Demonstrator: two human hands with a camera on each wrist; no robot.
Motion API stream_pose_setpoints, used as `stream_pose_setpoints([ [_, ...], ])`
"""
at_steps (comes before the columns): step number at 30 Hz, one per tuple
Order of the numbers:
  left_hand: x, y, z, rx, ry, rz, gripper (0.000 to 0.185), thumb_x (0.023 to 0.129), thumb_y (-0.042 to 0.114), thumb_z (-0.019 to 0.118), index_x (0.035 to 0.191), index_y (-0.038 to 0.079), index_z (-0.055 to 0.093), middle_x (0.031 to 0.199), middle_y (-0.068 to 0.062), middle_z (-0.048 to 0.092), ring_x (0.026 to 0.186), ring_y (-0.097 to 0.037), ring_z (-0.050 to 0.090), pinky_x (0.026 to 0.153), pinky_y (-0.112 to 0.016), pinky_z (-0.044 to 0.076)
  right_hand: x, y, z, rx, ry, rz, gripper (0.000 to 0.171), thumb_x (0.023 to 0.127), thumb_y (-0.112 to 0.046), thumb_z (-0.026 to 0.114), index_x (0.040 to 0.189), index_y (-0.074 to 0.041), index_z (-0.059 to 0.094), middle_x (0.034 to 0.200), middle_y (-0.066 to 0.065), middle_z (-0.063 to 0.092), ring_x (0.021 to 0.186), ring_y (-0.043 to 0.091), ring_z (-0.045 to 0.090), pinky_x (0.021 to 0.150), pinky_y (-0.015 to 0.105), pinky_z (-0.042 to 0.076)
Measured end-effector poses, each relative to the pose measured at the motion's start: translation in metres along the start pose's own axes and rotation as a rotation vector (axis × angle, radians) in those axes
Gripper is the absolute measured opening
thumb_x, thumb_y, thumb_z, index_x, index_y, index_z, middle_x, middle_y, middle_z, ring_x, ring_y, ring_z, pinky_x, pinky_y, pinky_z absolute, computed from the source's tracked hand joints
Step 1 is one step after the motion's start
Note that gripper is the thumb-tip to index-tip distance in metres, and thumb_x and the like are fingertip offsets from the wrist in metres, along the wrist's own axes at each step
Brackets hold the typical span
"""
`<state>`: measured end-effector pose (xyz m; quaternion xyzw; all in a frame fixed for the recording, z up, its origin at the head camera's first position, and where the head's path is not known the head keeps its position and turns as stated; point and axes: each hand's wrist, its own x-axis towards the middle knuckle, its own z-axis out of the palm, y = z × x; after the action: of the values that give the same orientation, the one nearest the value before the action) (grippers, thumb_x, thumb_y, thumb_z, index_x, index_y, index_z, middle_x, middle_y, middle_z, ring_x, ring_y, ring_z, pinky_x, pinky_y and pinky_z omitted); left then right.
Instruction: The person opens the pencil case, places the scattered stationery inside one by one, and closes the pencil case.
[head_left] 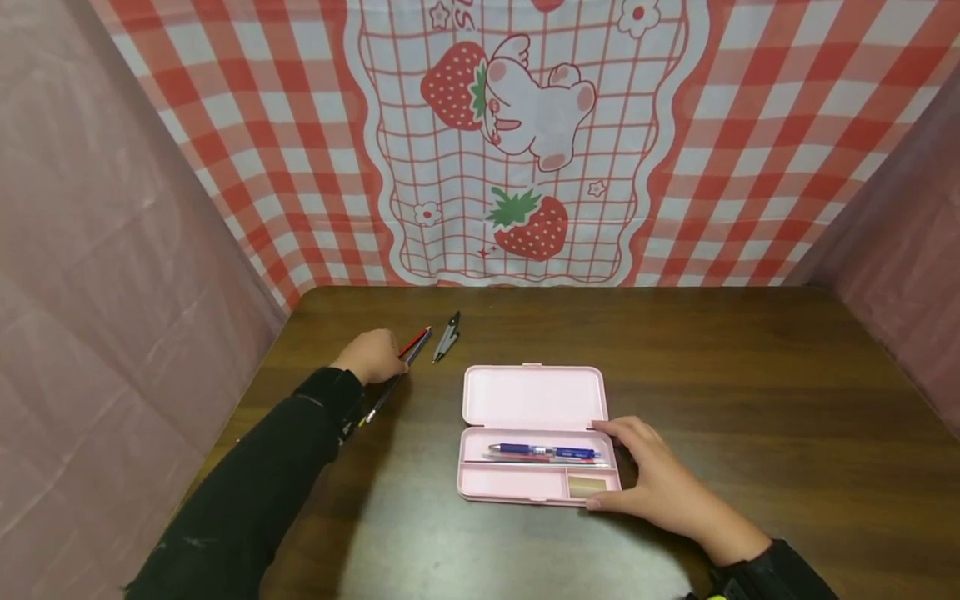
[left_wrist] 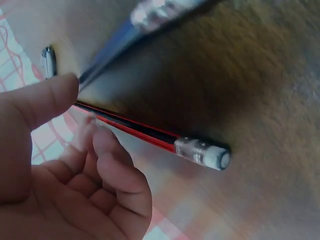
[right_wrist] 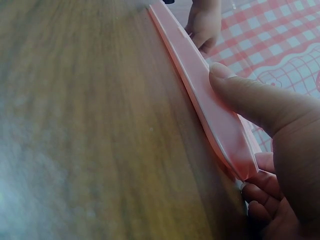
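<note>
My left hand (head_left: 371, 357) is at the left of the table, pinching a dark blue pencil (left_wrist: 114, 49) between thumb and fingers. Its metal-banded end tilts up, blurred, in the left wrist view. Beneath it lies a red-and-black striped pencil (left_wrist: 140, 129) with a white eraser tip, close by the fingertips. My right hand (head_left: 663, 487) grips the right end of an open pink pencil case (head_left: 532, 396), thumb at the front wall and fingers toward the hinge. Inside the case are a blue pen (head_left: 576, 452), a thin reddish stick beside it, and a tan block (head_left: 587, 486) in the small compartment.
A grey drawing compass (head_left: 446, 340) lies on the table between the left hand and the case. Behind the wooden table (head_left: 735, 358) hangs a red-and-white checked cloth (head_left: 757, 167) with strawberries. Pale drapes (head_left: 112, 208) close off both sides.
</note>
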<state>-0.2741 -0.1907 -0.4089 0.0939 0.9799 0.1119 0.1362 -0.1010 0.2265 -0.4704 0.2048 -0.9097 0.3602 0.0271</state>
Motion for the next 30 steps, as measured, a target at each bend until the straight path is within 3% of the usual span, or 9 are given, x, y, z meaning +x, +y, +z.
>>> stream_pose_setpoints([
  [4,0.0018,-0.004,-0.0008,0.002,0.035,-0.031,0.036,0.093,0.024,0.071,0.063,0.01,0.054,0.071,-0.005,0.055,0.073,-0.026,0.055,0.078,-0.044,0.05,0.0004,-0.0002,-0.0005,0.002,-0.001,-0.004,0.096,0.066,-0.057,0.093,0.141,-0.01,0.057,0.128,0.002,0.056,0.119,0.025,0.05,0.098,0.054,0.041],
  [10,0.0045,-0.0084,-0.0035,0.12,-0.01,0.007,0.033,0.092,0.021,0.07,0.064,0.006,0.063,0.087,-0.013,0.069,0.083,-0.031,0.065,0.089,-0.047,0.053,0.0,-0.0008,-0.0014,-0.002,0.0,-0.01,0.095,0.067,-0.057,0.093,0.141,-0.01,0.057,0.129,0.002,0.056,0.119,0.025,0.05,0.098,0.051,0.04],
  [21,0.0069,-0.0087,0.0008,0.01,-0.057,-0.1,0.019,0.09,0.008,0.058,0.072,0.005,0.065,0.083,-0.011,0.061,0.074,-0.027,0.055,0.072,-0.039,0.049,-0.0001,-0.0019,-0.0007,0.001,-0.014,0.003,0.095,0.067,-0.057,0.093,0.142,-0.01,0.057,0.129,0.002,0.056,0.12,0.025,0.05,0.098,0.054,0.04],
  [25,0.0069,-0.0077,0.0011,-0.03,-0.051,-0.114,0.014,0.09,0.005,0.054,0.086,-0.004,0.063,0.086,-0.014,0.061,0.075,-0.029,0.057,0.07,-0.038,0.05,0.0004,-0.0019,-0.0006,-0.001,-0.016,0.011,0.095,0.067,-0.057,0.093,0.142,-0.01,0.056,0.129,0.002,0.056,0.121,0.025,0.049,0.099,0.054,0.04],
  [30,0.0087,-0.0074,0.0011,-0.044,-0.036,-0.123,0.034,0.093,0.004,0.046,0.119,-0.018,0.043,0.095,-0.022,0.058,0.08,-0.033,0.061,0.075,-0.042,0.053,0.0002,-0.0026,-0.0019,0.006,-0.013,0.007,0.095,0.067,-0.056,0.093,0.141,-0.009,0.057,0.13,0.003,0.056,0.121,0.027,0.05,0.099,0.056,0.04],
])
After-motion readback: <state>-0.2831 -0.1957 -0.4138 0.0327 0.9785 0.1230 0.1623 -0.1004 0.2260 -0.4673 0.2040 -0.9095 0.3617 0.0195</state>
